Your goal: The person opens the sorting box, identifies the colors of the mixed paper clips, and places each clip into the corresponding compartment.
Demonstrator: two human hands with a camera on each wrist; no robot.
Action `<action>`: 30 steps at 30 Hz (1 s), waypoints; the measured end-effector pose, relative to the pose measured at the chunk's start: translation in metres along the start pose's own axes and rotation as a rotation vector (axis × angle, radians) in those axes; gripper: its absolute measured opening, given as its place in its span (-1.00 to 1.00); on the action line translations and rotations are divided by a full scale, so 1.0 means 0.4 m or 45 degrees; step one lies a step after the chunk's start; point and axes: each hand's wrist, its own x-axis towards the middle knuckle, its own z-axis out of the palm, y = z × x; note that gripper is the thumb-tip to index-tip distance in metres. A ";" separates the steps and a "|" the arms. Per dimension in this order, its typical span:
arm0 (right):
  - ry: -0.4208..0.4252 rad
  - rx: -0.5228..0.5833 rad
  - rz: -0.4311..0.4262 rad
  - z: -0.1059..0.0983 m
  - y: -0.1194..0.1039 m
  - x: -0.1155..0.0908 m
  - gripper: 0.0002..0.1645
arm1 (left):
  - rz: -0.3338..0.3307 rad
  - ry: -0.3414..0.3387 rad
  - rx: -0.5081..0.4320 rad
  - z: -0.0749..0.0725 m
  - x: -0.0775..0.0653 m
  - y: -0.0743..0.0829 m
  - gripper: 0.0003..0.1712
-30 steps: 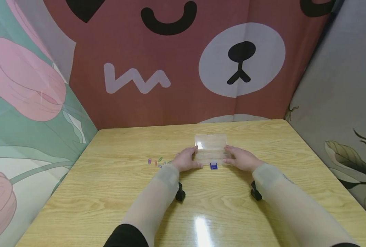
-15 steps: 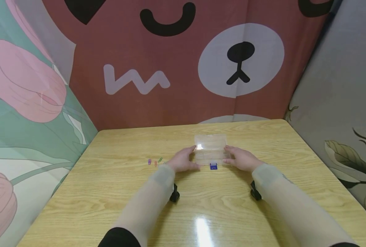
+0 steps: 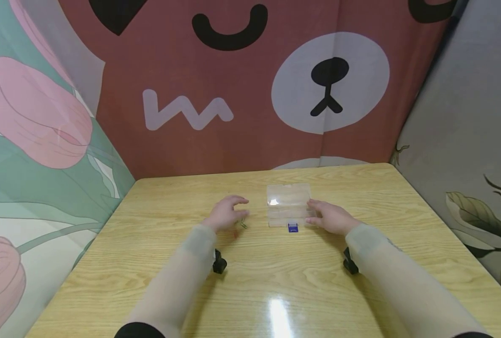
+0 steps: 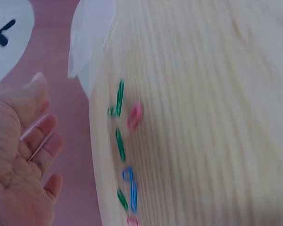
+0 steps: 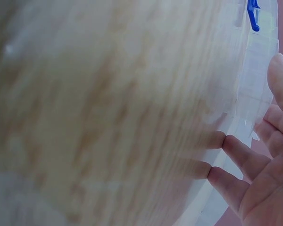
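Left hand point(image 3: 226, 213), fingers apart, beside paperclips point(image 4: 120, 145); right hand point(image 3: 331, 218), fingers apart, against clear box point(image 3: 289, 195).

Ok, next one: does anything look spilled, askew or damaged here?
Only mildly: small coloured paper clips lie loose at uneven angles on the table, outside the open clear box, so they could pass for a spill, though they may have been laid out that way. No damage shows on the box.
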 end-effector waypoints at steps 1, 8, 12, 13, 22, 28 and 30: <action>0.000 0.001 0.000 0.000 0.000 0.000 -0.17 | -0.011 0.025 -0.004 -0.007 -0.003 -0.010 -0.51; 0.005 0.008 -0.010 0.001 0.001 0.000 -0.16 | -0.100 0.125 -0.038 -0.055 -0.031 -0.080 -0.59; 0.007 0.017 -0.014 0.000 0.000 -0.003 -0.17 | -0.188 0.154 -0.082 -0.076 -0.053 -0.119 -0.59; 0.008 0.015 -0.016 0.000 0.000 -0.003 -0.17 | -0.203 0.160 -0.091 -0.080 -0.058 -0.128 -0.59; 0.015 0.009 -0.022 0.000 -0.001 -0.004 -0.18 | -0.401 0.215 -0.029 -0.099 -0.093 -0.189 -0.73; 0.012 0.006 -0.021 -0.001 -0.001 -0.004 -0.18 | -0.527 0.208 0.008 -0.093 -0.107 -0.198 -0.70; 0.009 0.004 -0.018 -0.001 -0.001 -0.003 -0.17 | -0.544 0.202 0.010 -0.090 -0.107 -0.199 -0.68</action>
